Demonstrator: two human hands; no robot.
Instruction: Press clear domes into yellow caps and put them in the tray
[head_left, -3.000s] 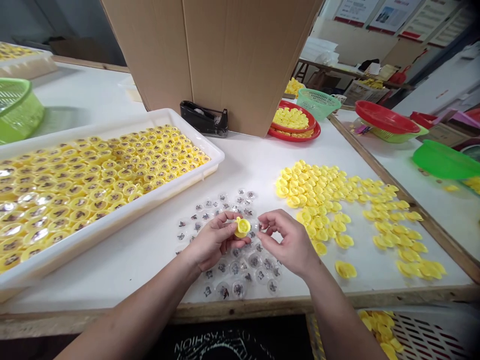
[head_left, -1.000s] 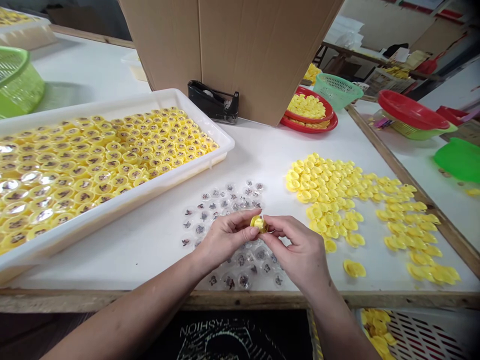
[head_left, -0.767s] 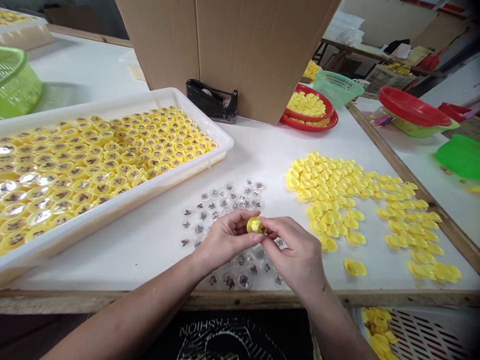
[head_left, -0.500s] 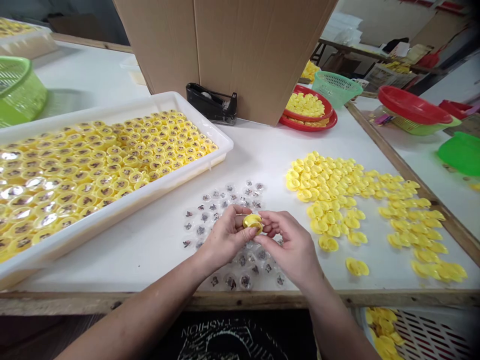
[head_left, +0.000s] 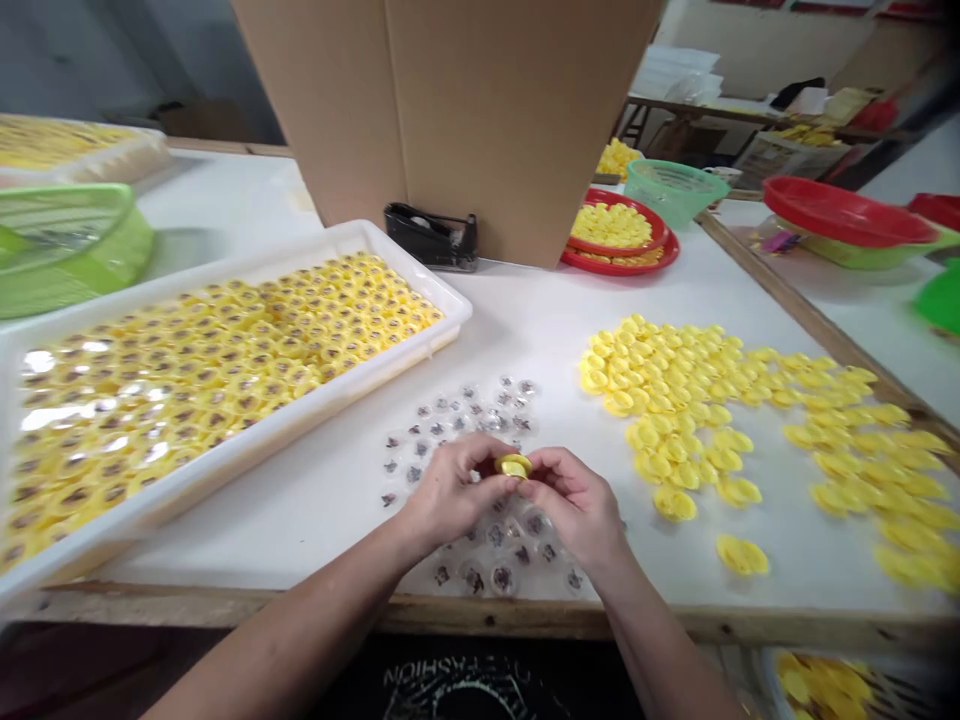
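Observation:
A small round yellow plastic piece (head_left: 514, 465) is held between my two hands above the table. My left hand (head_left: 457, 488) pinches it from the left with thumb and fingers. From the right, my right hand (head_left: 576, 497) grips its edge with thumb and fingertips. Beneath and around the hands lie many clear round discs (head_left: 501, 577) with small dark printed figures. Loose yellow plastic pieces (head_left: 667, 370) spread over the table to the right. On the left, a white tray (head_left: 360, 375) is filled with yellow pieces bearing dark prints.
Behind stand a cardboard box (head_left: 465, 120) and a black tape dispenser (head_left: 433, 238). Red plates (head_left: 667, 262) of yellow pieces and a green basket (head_left: 675, 192) sit back right. Another green basket (head_left: 112, 240) is far left. A wooden strip (head_left: 487, 613) runs along the front edge.
The yellow piece has been tilted between my fingers, and my right hand has closed in on it. The whole view has shifted slightly, so the table appears a little lower.

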